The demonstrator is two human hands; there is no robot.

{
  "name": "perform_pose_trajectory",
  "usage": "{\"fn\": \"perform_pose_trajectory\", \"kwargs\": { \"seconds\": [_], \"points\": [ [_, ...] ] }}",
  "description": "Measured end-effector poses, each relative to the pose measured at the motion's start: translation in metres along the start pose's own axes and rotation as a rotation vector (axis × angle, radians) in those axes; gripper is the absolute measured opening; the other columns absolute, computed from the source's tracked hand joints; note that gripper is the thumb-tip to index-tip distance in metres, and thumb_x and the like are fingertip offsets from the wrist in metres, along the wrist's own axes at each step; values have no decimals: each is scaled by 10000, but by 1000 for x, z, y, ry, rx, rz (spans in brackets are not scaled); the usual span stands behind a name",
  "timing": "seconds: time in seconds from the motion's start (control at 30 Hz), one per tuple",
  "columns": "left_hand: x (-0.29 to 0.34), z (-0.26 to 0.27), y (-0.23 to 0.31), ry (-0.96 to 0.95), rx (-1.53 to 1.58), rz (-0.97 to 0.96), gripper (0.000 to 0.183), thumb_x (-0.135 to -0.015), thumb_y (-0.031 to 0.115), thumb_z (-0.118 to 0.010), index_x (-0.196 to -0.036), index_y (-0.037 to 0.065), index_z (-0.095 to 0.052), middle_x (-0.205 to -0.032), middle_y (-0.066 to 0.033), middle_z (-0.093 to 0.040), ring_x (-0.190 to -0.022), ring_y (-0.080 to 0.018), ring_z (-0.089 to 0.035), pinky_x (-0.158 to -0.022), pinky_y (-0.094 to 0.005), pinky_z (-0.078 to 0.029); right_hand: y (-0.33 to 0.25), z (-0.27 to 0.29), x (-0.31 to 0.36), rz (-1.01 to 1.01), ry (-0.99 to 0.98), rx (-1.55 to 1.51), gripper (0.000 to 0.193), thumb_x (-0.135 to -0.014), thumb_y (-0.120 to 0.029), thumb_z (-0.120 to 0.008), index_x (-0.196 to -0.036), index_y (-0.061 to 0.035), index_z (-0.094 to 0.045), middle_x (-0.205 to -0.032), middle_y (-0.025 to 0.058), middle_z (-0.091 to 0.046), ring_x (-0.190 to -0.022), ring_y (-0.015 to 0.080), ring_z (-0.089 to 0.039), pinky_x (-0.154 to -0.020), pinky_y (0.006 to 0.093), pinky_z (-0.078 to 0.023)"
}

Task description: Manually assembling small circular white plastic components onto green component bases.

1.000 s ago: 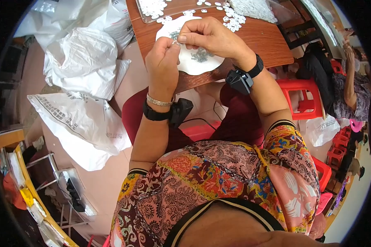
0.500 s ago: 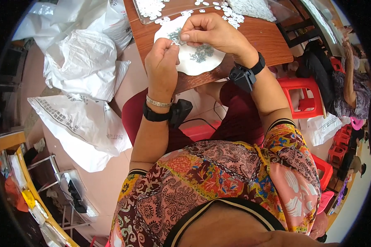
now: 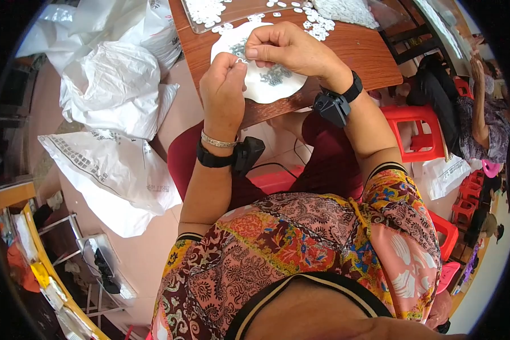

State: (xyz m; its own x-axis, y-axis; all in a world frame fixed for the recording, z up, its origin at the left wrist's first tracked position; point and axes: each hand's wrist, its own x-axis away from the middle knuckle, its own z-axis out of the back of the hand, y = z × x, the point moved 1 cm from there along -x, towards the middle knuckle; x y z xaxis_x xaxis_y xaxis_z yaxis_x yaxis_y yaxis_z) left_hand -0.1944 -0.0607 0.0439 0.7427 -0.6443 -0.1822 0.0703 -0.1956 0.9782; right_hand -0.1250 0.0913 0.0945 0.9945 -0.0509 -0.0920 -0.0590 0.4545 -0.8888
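Your left hand [image 3: 224,82] has a tight grip, pinched on a small white piece [image 3: 241,60] over the plate [image 3: 262,92]. Your right hand [image 3: 292,51] has just come back in: half a second ago it was a bit higher and farther off, and now its fingertips are close beside the piece. So both hands seem busy with that one piece. Your right grip looks narrow, but I can't tell if it holds anything that small. Below, grey bits [image 3: 275,75] lie on the plate, near the tabletop [image 3: 351,62] edge. Farther back sit loose white pieces [image 3: 316,27] and a full bag [image 3: 348,12].
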Motion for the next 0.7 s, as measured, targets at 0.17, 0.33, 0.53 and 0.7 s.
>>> {"fn": "perform_pose_trajectory", "kwargs": {
  "seconds": [0.17, 0.33, 0.53, 0.7],
  "points": [
    [0, 1, -1, -9, -53, -14, 168, -843, 146, -530, -809, -16, -558, -588, -49, -517, -553, -117, -481, -518, -282, -393, -5, -1, 1, 2, -3, 68, 218, -910, -231, -605, -857, -19, -611, -675, -41, -525, -641, 43, -465, -591, 209, -397],
    [0, 0, -2, -21, -151, -43, 175, -843, 151, -526, -816, -18, -560, -582, -61, -521, -544, -132, -487, -514, -293, -394, -9, -2, 2, 25, 34, 248, 205, -901, -219, -607, -842, -22, -599, -644, -18, -531, -622, 65, -470, -572, 237, -404],
    [3, -2, -5, -14, -9, -33, 164, -845, 138, -520, -809, -17, -562, -582, -32, -501, -543, -107, -465, -509, -268, -376, -11, -7, 0, 90, 66, 384, 174, -882, -177, -610, -821, -14, -593, -639, 13, -559, -610, 81, -488, -566, 258, -416],
    [3, -4, -5, 9, 122, 6, 150, -859, 122, -522, -792, -7, -557, -601, 7, -481, -566, -67, -434, -521, -221, -346, -11, -3, 4, 71, 61, 327, 169, -882, -186, -616, -859, -18, -621, -683, 11, -584, -645, 81, -518, -603, 248, -439]
  ]
}}
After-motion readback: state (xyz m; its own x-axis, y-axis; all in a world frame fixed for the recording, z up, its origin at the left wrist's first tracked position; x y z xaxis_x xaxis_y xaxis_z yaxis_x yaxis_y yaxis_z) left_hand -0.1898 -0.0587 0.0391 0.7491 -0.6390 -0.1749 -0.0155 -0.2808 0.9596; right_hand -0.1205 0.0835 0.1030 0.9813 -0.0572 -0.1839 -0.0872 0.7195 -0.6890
